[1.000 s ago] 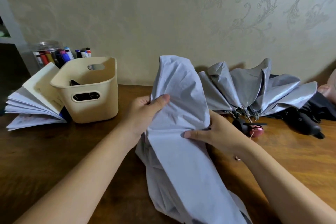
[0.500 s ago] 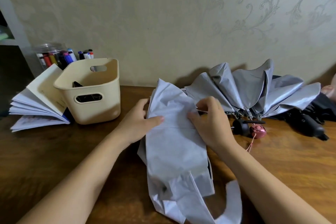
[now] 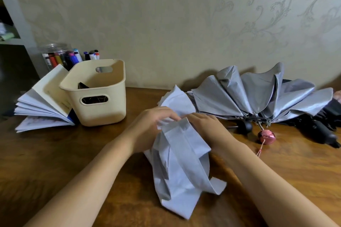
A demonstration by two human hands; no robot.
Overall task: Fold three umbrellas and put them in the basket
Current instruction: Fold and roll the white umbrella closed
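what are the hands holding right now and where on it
Both the left hand and right hand grip the pale grey umbrella by its bunched fabric near the far end.

The worktop looks like dark wood with a strong grain and a soft sheen; the basket is smooth cream plastic, pretty matt; the pale umbrella under the hands is thin matt cloth with crisp creases; the silver umbrella behind it is a shinier, satiny fabric; its pink handle is glossy; the black umbrella has a dull finish; the booklet is plain paper; the wall has embossed paper.
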